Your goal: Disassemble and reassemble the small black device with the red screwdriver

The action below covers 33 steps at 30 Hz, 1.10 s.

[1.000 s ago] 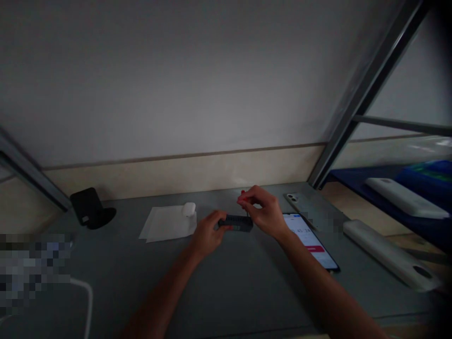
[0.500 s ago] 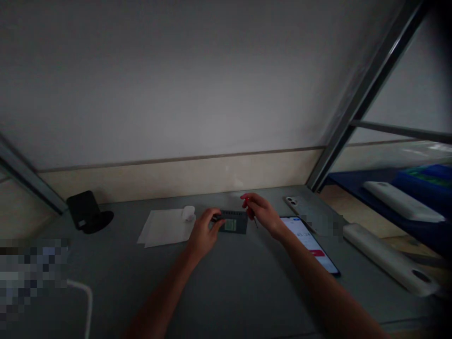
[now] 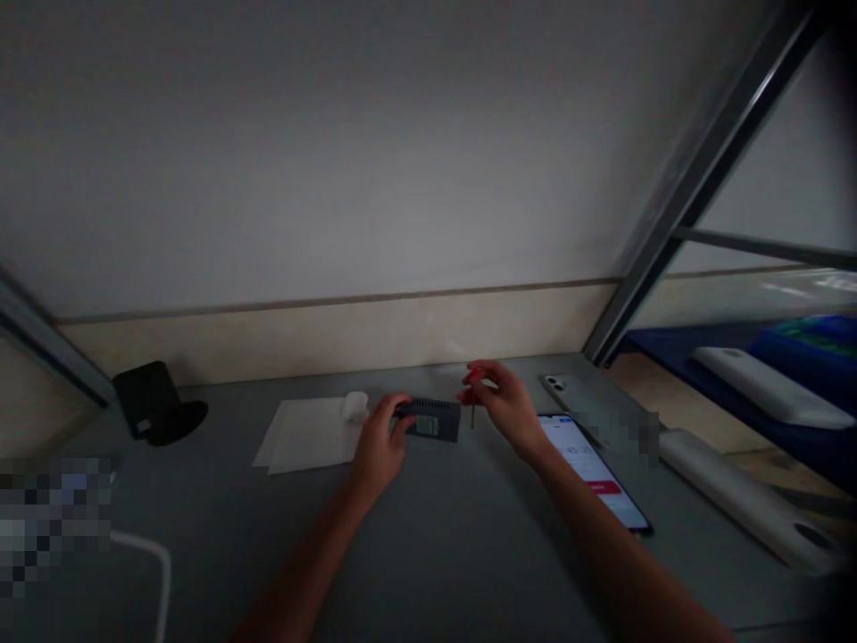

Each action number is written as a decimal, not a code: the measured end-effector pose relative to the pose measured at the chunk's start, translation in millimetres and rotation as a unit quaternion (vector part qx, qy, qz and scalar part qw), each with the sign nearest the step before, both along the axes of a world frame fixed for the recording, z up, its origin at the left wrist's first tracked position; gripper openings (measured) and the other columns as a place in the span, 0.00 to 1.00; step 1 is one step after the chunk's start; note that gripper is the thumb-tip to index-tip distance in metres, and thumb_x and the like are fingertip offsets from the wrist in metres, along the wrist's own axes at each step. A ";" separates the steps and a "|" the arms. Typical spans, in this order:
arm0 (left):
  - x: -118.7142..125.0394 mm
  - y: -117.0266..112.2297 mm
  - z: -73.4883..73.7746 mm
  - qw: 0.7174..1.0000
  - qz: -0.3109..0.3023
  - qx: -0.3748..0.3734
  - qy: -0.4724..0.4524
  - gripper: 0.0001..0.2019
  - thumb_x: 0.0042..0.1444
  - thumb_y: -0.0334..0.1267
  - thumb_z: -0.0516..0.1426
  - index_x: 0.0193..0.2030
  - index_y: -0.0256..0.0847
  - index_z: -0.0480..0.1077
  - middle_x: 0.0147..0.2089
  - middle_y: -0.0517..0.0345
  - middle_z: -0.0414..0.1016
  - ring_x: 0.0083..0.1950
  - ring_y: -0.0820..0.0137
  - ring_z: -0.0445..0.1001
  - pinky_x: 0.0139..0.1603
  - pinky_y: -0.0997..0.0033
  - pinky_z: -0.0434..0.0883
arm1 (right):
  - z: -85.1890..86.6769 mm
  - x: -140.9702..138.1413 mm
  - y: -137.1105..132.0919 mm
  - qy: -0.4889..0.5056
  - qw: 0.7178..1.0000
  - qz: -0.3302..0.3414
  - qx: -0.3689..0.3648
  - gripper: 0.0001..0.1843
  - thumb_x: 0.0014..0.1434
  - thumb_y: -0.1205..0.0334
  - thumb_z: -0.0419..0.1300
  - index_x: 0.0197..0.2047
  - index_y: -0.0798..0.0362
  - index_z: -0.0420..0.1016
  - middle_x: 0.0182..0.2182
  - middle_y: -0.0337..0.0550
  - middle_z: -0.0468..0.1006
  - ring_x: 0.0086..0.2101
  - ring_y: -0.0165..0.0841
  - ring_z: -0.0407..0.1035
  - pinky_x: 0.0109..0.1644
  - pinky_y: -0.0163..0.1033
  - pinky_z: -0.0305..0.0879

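Note:
A dark rectangular device (image 3: pixel 435 420), with a row of vent slots and a pale label, is near the middle of the grey table (image 3: pixel 428 536). My left hand (image 3: pixel 380 444) grips its left end between thumb and fingers. Just right of the device, my right hand (image 3: pixel 503 406) is closed around the red handle of a small screwdriver (image 3: pixel 474 390). Its thin metal shaft points down, apart from the device. The sheets of white paper (image 3: pixel 304 435) lie left of my left hand, with a small white rounded object (image 3: pixel 355 406) on their upper right corner.
A phone with a lit screen (image 3: pixel 603 478) lies beside my right forearm, with another phone (image 3: pixel 566 397) behind it. Farther right is a long white object (image 3: pixel 736 491). A black stand (image 3: pixel 157 402) is at the far left. A metal frame post (image 3: pixel 703 179) rises at the right.
The screwdriver has turned more upright in my right hand. The device has shifted slightly and tilted in my left hand. The view has moved a little.

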<state>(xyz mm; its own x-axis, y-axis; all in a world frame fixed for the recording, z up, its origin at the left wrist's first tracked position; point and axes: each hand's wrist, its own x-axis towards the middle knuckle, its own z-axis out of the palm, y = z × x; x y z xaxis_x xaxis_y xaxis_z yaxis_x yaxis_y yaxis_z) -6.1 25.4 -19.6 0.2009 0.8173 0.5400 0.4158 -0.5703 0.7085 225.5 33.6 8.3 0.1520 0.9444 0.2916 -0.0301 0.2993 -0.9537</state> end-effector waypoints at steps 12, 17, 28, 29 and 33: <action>24.9 -39.7 27.8 0.942 -0.008 0.120 0.313 0.25 0.71 0.36 0.48 0.73 0.46 0.52 0.74 0.51 0.58 0.76 0.58 0.51 0.74 0.40 0.46 | 25.7 -22.8 -23.0 0.098 0.993 0.032 0.053 0.18 0.57 0.53 0.69 0.46 0.48 0.69 0.36 0.35 0.74 0.26 0.28 0.75 0.36 0.39 0.77; 21.9 -33.0 27.7 0.946 0.002 0.102 0.309 0.23 0.70 0.28 0.47 0.68 0.48 0.59 0.65 0.52 0.69 0.68 0.60 0.63 0.67 0.47 0.54 | 28.6 -37.2 -31.7 0.093 0.991 0.010 0.091 0.15 0.60 0.55 0.66 0.47 0.48 0.69 0.38 0.37 0.75 0.26 0.28 0.74 0.34 0.38 0.76; 15.3 -36.6 31.3 0.966 -0.025 0.095 0.241 0.15 0.69 0.41 0.53 0.61 0.52 0.70 0.52 0.53 0.74 0.56 0.61 0.69 0.63 0.50 0.54 | 35.0 -38.4 -42.9 0.079 0.986 0.002 0.148 0.09 0.63 0.61 0.63 0.46 0.49 0.70 0.36 0.37 0.75 0.27 0.29 0.76 0.31 0.38 0.73; 15.6 -36.9 31.4 0.966 -0.025 0.096 0.237 0.15 0.69 0.41 0.53 0.60 0.53 0.71 0.51 0.54 0.74 0.56 0.62 0.69 0.63 0.50 0.54 | 35.1 -39.0 -43.8 0.079 0.986 0.013 0.145 0.09 0.63 0.62 0.64 0.46 0.49 0.70 0.36 0.37 0.75 0.27 0.29 0.76 0.30 0.37 0.73; 16.2 -37.0 31.5 0.975 -0.027 0.091 0.202 0.13 0.68 0.39 0.55 0.57 0.53 0.73 0.51 0.55 0.75 0.55 0.63 0.71 0.63 0.51 0.53 | 36.3 -42.4 -46.6 0.076 0.986 0.038 0.141 0.09 0.63 0.62 0.64 0.46 0.48 0.71 0.35 0.37 0.76 0.26 0.28 0.76 0.30 0.36 0.73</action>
